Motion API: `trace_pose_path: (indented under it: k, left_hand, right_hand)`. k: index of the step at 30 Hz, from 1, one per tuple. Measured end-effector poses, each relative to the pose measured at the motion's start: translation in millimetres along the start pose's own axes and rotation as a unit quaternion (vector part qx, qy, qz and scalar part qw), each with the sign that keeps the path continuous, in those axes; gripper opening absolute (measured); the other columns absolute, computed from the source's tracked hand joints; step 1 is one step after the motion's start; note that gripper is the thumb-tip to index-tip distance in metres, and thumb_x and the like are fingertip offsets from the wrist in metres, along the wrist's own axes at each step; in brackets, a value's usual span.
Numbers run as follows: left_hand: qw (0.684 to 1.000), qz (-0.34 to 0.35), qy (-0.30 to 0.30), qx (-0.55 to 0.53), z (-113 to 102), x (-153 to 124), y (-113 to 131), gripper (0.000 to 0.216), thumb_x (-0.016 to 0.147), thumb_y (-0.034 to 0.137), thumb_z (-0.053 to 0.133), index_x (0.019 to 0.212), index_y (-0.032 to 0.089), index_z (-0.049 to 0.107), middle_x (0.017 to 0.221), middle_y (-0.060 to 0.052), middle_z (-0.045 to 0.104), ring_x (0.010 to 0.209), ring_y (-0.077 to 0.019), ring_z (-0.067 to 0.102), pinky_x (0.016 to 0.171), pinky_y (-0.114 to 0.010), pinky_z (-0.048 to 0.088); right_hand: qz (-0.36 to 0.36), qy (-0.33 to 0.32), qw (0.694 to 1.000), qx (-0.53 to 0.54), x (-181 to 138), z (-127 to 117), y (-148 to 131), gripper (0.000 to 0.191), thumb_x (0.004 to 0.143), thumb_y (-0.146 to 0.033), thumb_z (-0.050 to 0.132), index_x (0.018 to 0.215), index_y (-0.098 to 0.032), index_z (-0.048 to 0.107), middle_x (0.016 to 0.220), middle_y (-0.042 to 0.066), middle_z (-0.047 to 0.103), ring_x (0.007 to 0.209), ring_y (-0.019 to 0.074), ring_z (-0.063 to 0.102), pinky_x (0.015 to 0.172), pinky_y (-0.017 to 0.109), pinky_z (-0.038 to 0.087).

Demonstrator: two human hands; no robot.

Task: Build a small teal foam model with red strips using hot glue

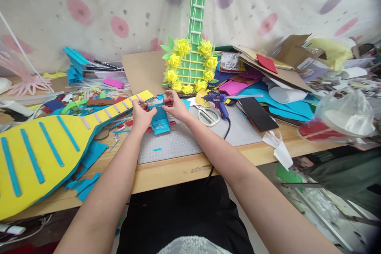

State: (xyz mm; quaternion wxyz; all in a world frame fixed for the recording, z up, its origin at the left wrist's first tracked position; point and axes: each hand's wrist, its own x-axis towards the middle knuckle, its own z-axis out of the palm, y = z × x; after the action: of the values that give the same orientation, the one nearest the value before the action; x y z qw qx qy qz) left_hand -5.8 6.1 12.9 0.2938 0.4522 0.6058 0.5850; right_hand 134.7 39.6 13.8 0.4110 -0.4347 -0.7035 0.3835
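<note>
Both my hands grip a small blue craft piece (pixel 160 120) with red pegs on its sides and thin string around its lower part. My left hand (pixel 141 114) pinches its left side, thumb on the blue face. On the opposite side my right hand (pixel 177 108) holds it with thumb and fingers near a red peg. A yellow craft guitar (pixel 53 143) with blue strips lies to the left, its neck reaching close behind my left hand. Whether the blue piece is joined to that neck I cannot tell. Beneath it is a grey cutting mat (pixel 184 145).
Scissors (pixel 208 116), a purple glue gun (pixel 219 105) with a black cord, and a phone (pixel 257 113) lie right of my hands. A green craft guitar (pixel 193 59) with yellow flowers stands behind. Paper scraps (pixel 89 103) and a bagged red-and-white tub (pixel 336 123) flank the mat.
</note>
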Motion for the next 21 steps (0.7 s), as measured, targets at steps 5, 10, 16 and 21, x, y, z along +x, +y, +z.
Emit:
trace_pose_path:
  k: [5,10,16,21]
  left_hand:
    - [1.0,0.01,-0.003,0.002,0.2,1.5,-3.6,0.045,0.055,0.007,0.062,0.085,0.023,0.033,0.072,0.006,0.058,0.066,-0.0092,0.062,0.067,-0.022,0.047]
    - [1.0,0.008,-0.007,-0.005,0.4,1.5,-4.2,0.046,0.055,0.006,0.062,0.085,0.023,0.033,0.073,0.005,0.059,0.066,-0.0093,0.062,0.068,-0.023,0.048]
    - [1.0,0.0,-0.007,-0.009,0.4,1.7,-3.0,0.046,0.054,0.005,0.063,0.085,0.022,0.033,0.074,0.005,0.059,0.067,-0.0098,0.062,0.069,-0.023,0.048]
    - [1.0,0.006,-0.015,-0.011,0.0,3.6,-7.0,0.046,0.053,0.008,0.063,0.085,0.023,0.034,0.075,0.005,0.06,0.067,-0.0098,0.062,0.07,-0.024,0.048]
  right_hand:
    - [0.0,-0.004,1.0,0.02,0.1,-0.4,0.4,0.05,0.07,-0.014,0.059,0.114,-0.021,0.038,0.09,0.0,0.057,0.087,0.0142,0.062,0.086,0.032,0.05]
    - [-0.006,0.0,1.0,0.015,-0.4,-0.3,0.3,0.05,0.069,-0.014,0.058,0.113,-0.022,0.036,0.091,0.0,0.056,0.088,0.0142,0.062,0.087,0.032,0.05]
    - [0.0,-0.001,1.0,0.014,-1.1,0.0,0.2,0.047,0.07,-0.013,0.055,0.112,-0.021,0.036,0.093,0.001,0.056,0.088,0.0135,0.062,0.085,0.029,0.05]
    - [-0.021,0.006,0.999,0.03,-0.6,0.6,3.2,0.046,0.068,-0.011,0.056,0.108,-0.022,0.034,0.088,-0.001,0.054,0.084,0.0132,0.062,0.083,0.031,0.052]
